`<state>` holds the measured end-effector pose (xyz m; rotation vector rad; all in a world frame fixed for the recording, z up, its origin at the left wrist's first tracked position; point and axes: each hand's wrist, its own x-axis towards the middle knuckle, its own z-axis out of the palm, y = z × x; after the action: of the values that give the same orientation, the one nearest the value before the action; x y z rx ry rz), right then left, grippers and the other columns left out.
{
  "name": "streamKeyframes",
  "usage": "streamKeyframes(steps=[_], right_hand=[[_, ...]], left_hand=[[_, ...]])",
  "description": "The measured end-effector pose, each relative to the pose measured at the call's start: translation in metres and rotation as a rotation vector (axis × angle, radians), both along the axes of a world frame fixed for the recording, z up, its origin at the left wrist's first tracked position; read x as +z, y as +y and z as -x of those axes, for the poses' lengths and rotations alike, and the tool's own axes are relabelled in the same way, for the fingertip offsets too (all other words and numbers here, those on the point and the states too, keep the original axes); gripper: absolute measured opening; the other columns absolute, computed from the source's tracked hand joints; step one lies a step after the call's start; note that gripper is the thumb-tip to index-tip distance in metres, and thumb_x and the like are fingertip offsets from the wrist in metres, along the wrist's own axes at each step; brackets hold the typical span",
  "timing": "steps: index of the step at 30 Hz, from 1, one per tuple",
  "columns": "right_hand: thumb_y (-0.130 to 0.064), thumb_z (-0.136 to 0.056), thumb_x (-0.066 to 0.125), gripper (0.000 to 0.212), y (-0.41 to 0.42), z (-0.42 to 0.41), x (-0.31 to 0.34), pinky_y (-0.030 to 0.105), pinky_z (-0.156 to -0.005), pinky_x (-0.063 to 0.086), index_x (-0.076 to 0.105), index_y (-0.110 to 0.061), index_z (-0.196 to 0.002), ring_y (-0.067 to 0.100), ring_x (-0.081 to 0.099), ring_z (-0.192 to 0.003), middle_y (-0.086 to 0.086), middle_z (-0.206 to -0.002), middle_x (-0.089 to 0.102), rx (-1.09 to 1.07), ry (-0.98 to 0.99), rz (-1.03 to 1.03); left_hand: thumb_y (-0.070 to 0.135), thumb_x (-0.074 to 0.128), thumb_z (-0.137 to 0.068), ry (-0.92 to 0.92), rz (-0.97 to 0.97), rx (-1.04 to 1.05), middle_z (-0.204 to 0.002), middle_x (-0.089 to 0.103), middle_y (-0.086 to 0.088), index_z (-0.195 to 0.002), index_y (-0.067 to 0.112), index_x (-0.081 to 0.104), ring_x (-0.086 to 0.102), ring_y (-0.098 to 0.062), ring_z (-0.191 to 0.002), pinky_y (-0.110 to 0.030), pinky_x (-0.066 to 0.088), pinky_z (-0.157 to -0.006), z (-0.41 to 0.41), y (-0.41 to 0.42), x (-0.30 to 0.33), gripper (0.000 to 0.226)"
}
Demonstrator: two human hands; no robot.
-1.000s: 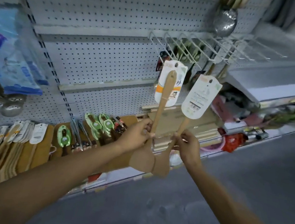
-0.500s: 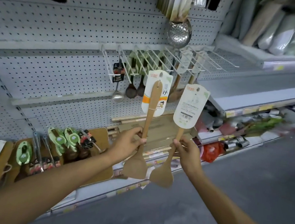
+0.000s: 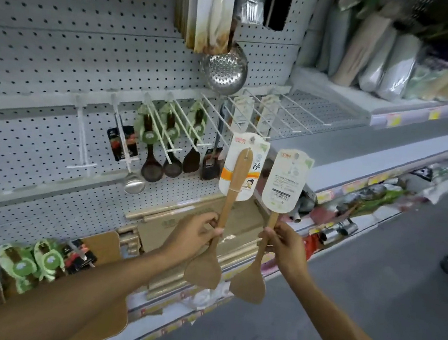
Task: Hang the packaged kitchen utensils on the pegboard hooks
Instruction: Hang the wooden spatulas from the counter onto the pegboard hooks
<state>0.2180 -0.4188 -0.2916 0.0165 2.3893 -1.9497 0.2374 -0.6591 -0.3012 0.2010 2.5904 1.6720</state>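
Note:
My left hand (image 3: 196,233) grips the handle of a wooden spatula (image 3: 203,270), blade down, its white and orange card (image 3: 242,166) at the top. My right hand (image 3: 286,243) pinches the handle of a second wooden spatula (image 3: 248,284) whose white card (image 3: 287,183) shows a barcode. Both cards are held upright just below and in front of a row of long white pegboard hooks (image 3: 253,116) on the grey pegboard (image 3: 59,60). Neither card touches a hook.
Dark ladles and turners (image 3: 158,157) hang on the hooks to the left, a steel skimmer (image 3: 224,69) above. Cutting boards (image 3: 203,224) and green-carded utensils (image 3: 31,261) lie on the lower shelf. A shelf edge (image 3: 361,166) juts out at right. Grey floor (image 3: 370,305) lies below.
The view has tilted up and come closer to the pegboard. Both hands have kept their grip on the spatulas, whose cards now stand nearer the white hooks.

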Motion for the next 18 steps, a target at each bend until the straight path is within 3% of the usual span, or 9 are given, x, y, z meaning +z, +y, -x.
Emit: streamKeyframes(steps=[5, 9, 14, 18], right_hand=[[-0.013, -0.097, 0.058, 0.012, 0.013, 0.043, -0.005, 0.034, -0.067, 0.061, 0.063, -0.007, -0.089, 0.024, 0.072, -0.076, 0.008, -0.081, 0.073, 0.005, -0.009, -0.023], [-0.013, -0.097, 0.058, 0.014, 0.024, 0.075, -0.015, 0.038, -0.072, 0.061, 0.066, -0.008, -0.086, 0.029, 0.073, -0.079, 0.013, -0.081, 0.073, 0.046, -0.028, -0.029], [-0.012, -0.098, 0.055, 0.021, 0.048, 0.117, -0.027, 0.023, -0.063, 0.055, 0.061, 0.005, -0.086, 0.03, 0.07, -0.076, 0.025, -0.083, 0.07, 0.076, -0.054, -0.017], [-0.015, -0.098, 0.057, 0.021, 0.071, 0.153, -0.04, 0.029, -0.061, 0.053, 0.06, 0.0, -0.084, 0.028, 0.065, -0.07, 0.024, -0.08, 0.065, 0.118, -0.071, 0.016]], left_hand=[[0.031, 0.068, -0.093, 0.009, 0.059, -0.024, -0.087, 0.072, 0.008, -0.092, 0.024, 0.066, 0.073, -0.012, -0.075, -0.047, 0.06, -0.075, 0.042, 0.011, -0.004, 0.007], [0.02, 0.071, -0.09, -0.003, 0.049, -0.029, -0.092, 0.072, 0.01, -0.097, 0.023, 0.067, 0.073, -0.007, -0.082, -0.045, 0.06, -0.08, 0.061, 0.019, -0.01, 0.009], [0.017, 0.07, -0.091, -0.016, 0.045, -0.044, -0.097, 0.073, 0.015, -0.098, 0.026, 0.07, 0.073, -0.007, -0.086, -0.046, 0.059, -0.082, 0.083, 0.032, -0.015, 0.011], [0.021, 0.07, -0.091, -0.01, 0.079, -0.024, -0.098, 0.073, 0.017, -0.097, 0.032, 0.068, 0.073, -0.005, -0.088, -0.043, 0.059, -0.083, 0.101, 0.05, -0.016, 0.013]])
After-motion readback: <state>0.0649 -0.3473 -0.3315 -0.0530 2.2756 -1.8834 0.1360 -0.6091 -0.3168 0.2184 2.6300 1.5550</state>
